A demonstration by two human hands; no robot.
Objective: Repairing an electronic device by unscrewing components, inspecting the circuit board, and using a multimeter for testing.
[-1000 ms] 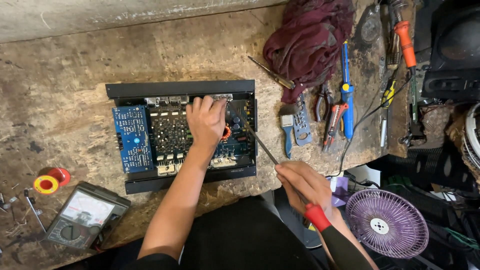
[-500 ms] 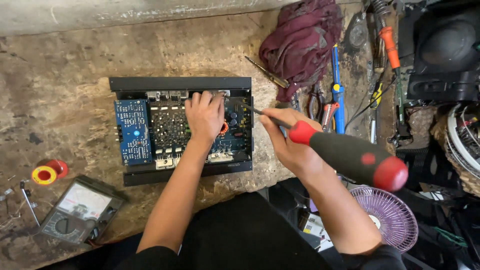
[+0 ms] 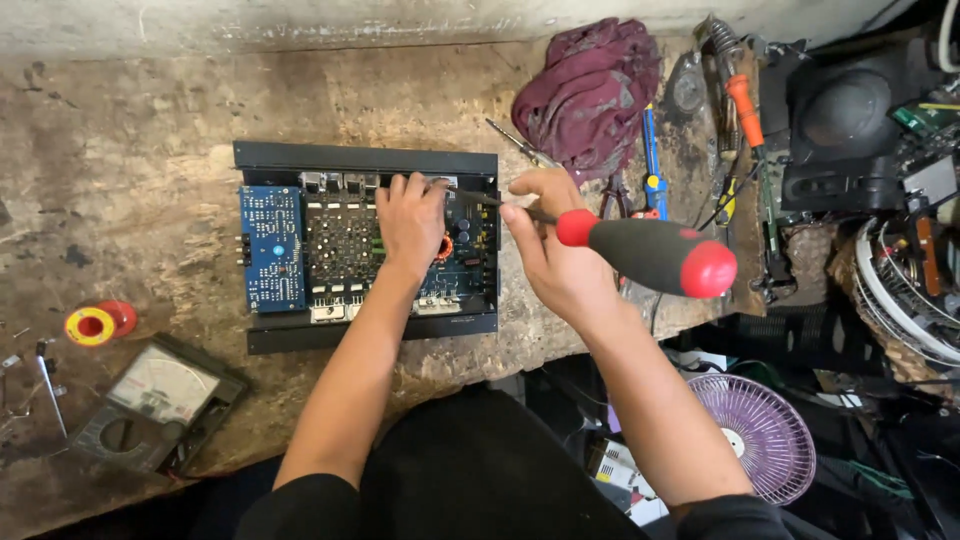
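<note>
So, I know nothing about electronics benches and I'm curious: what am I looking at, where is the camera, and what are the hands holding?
The camera sits on the person's head and looks down at a worn workbench. In the middle lies an opened electronic unit with circuit boards showing. The left hand rests flat on the boards. The right hand grips a red-and-black screwdriver, its tip pointing into the unit. Around it lie a dark red rag, an analog meter, a red-and-yellow tape roll and assorted hand tools. A small purple fan sits below the bench.
</note>
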